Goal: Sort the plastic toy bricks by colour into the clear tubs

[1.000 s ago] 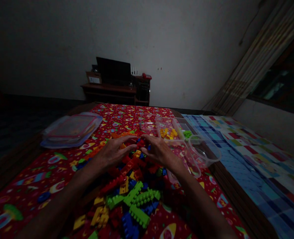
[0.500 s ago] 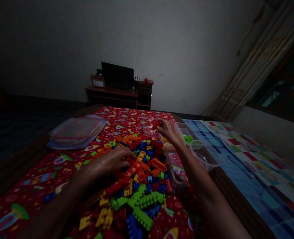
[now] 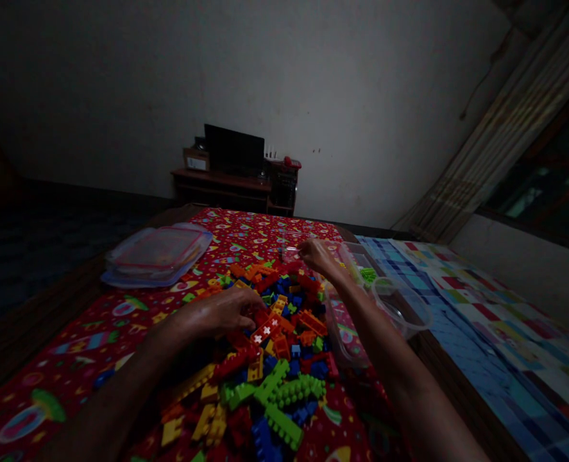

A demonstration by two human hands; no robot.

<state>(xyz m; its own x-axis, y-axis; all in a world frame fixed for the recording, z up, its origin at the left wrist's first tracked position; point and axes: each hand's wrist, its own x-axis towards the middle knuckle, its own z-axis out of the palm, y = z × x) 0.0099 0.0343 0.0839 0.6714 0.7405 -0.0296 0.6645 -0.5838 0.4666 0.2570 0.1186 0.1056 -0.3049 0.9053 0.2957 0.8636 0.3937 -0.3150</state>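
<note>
A loose heap of plastic building blocks [image 3: 284, 378] in red, orange, yellow, green and blue lies in front of me. My left hand [image 3: 233, 311] rests at the heap's left side, thumb and fingers closed around a red building block [image 3: 261, 316] that is partly hidden. Farther off, my right hand [image 3: 317, 255] hangs at a clear plastic container [image 3: 290, 251] beyond the heap. Its fingers are pinched together, and what they hold, if anything, is hidden. Long green blocks [image 3: 284, 423] lie on top at the near end.
Clear containers stand on the right: one holds green blocks [image 3: 368, 276], beside a round tub [image 3: 416, 314] and a long box [image 3: 344, 350]. Stacked lids [image 3: 156, 256] lie at the left on the red patterned cloth [image 3: 236, 224]. A desk with a monitor [image 3: 235, 149] stands behind.
My right hand has lowered slightly over the far container, and the red block seen in its fingers no longer shows. My left hand stays at the heap. The view has shifted a little.
</note>
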